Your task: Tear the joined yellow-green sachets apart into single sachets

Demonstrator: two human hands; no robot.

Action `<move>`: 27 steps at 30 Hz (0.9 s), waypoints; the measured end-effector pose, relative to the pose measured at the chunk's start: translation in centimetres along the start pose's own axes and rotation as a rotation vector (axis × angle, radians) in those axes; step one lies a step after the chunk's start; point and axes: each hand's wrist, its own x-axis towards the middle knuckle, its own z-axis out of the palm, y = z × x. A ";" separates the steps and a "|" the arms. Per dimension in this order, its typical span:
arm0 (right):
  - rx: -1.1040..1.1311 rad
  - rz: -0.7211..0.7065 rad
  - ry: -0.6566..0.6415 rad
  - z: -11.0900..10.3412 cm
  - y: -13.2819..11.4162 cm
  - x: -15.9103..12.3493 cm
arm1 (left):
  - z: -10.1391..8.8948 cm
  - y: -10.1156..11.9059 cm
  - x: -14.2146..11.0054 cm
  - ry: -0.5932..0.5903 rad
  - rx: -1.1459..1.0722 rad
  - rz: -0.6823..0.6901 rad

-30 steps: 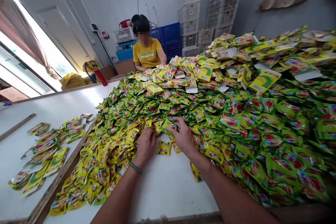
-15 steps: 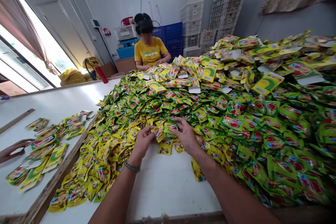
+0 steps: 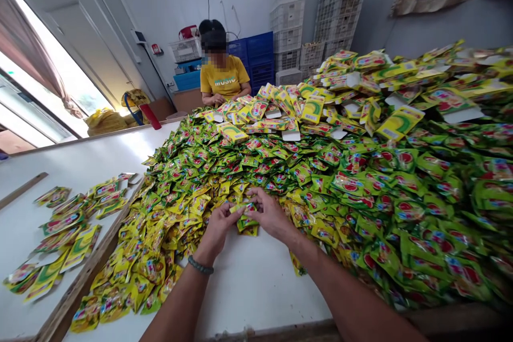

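Observation:
A huge heap of small yellow and green sachets (image 3: 320, 171) covers the white table (image 3: 248, 288). My left hand (image 3: 218, 227) and my right hand (image 3: 270, 216) meet at the heap's near edge. Both pinch a few sachets (image 3: 245, 218) held between them just above the table. A dark bracelet (image 3: 199, 265) circles my left wrist. More yellow sachets (image 3: 136, 262) lie loose to the left of my hands.
A wooden strip (image 3: 86, 278) divides the table; beyond it lie flat printed cards (image 3: 64, 230). Folded cartons (image 3: 360, 96) top the heap at the back. A person in a yellow shirt (image 3: 222, 83) sits at the far end. Stacked crates (image 3: 316, 16) line the wall.
My hands lifted out of the pile, came together and now hold a small bunch of sachets a little nearer to me. Another person's hand at the left edge has left the view.

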 end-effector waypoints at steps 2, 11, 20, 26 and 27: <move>-0.002 -0.005 -0.012 0.1 -0.2 -0.1 | 0.0 0.0 -0.1 0.022 0.018 0.007; 0.011 0.085 0.198 -0.7 -1.3 0.2 | -0.8 -0.4 0.6 0.246 0.083 0.060; 0.090 0.133 0.152 -0.1 -0.9 -0.1 | 0.5 0.1 -0.1 0.175 0.073 0.127; 0.046 0.129 -0.041 -1.0 -2.3 -0.7 | 0.0 3.9 0.7 -0.106 0.312 -0.007; -0.002 0.113 -0.013 -1.0 -2.5 -0.7 | 0.0 5.5 1.2 -0.111 0.397 -0.016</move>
